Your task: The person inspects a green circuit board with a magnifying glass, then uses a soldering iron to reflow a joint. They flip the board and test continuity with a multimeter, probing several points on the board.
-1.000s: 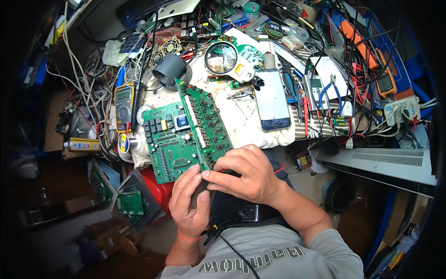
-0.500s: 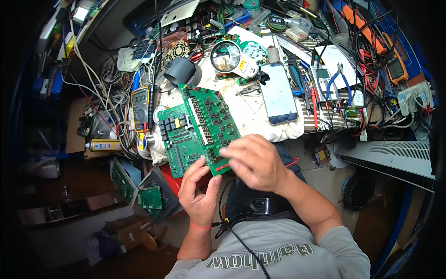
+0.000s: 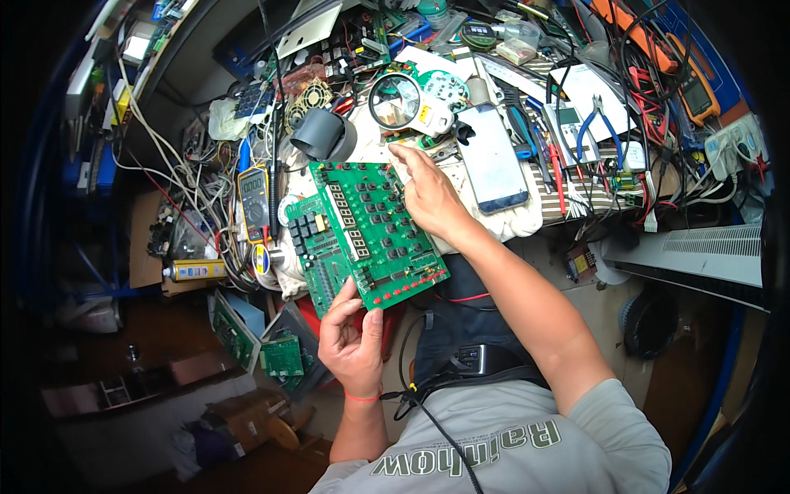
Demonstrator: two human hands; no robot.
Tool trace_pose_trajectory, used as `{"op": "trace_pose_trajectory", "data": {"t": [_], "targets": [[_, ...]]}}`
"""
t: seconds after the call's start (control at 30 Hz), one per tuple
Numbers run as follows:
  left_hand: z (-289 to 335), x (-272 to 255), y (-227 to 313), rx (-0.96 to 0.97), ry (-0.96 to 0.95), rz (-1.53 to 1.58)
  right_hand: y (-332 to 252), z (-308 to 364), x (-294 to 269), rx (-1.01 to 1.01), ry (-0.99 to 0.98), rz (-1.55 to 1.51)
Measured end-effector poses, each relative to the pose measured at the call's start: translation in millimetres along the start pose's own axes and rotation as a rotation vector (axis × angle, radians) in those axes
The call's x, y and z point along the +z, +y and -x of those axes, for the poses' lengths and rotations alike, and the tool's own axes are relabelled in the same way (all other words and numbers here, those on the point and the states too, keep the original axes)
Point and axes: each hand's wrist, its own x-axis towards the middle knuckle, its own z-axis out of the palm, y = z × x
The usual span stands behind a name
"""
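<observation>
A green circuit board (image 3: 383, 274) with a row of digit displays and several push buttons is face up and slightly tilted. My left hand (image 3: 350, 350) pinches its lower left corner between thumb and fingers. Partly under it, on the left, lies a second green circuit board (image 3: 303, 239) with black relays and a yellow part. My right hand (image 3: 432, 198) is at the upper right edge of the button board, fingers stretched out towards the bench; whether it touches that edge is hard to tell. A red wire (image 3: 469, 297) shows beyond the board's lower right corner.
On the cluttered bench are a grey plastic pipe fitting (image 3: 322, 136), a magnifying glass (image 3: 394, 102), a phone (image 3: 494, 165), blue-handled pliers (image 3: 598, 132) and a yellow multimeter (image 3: 253, 198). An orange multimeter (image 3: 698, 92) lies far right. More boards (image 3: 281, 356) stand low on the left.
My right hand has moved up and away from the board's lower part to its upper right edge, its fingers straightening. The button board has turned flatter towards me, showing more of its face.
</observation>
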Motion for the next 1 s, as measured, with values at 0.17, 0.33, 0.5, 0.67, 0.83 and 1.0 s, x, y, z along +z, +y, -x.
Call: {"op": "trace_pose_trajectory", "data": {"t": [0.17,0.33,0.5,0.67,0.83,1.0], "targets": [[1,-3,0,0.059,-0.044,-0.156,8,-3,6,-0.063,-0.02,0.048],[1,-3,0,0.052,-0.011,-0.154,12,-1,8,-0.09,0.025,0.067],[-3,-3,2,0.109,-0.033,-0.257,12,0,8,-0.135,0.015,0.146],[-4,-2,4,0.142,-0.077,-0.317,11,1,8,-0.147,0.027,0.137],[-6,1,3,0.137,-0.023,-0.291,13,0,9,-0.138,0.027,0.139],[-6,1,4,0.143,-0.025,-0.304,15,-1,9,-0.132,0.018,0.141]]}}
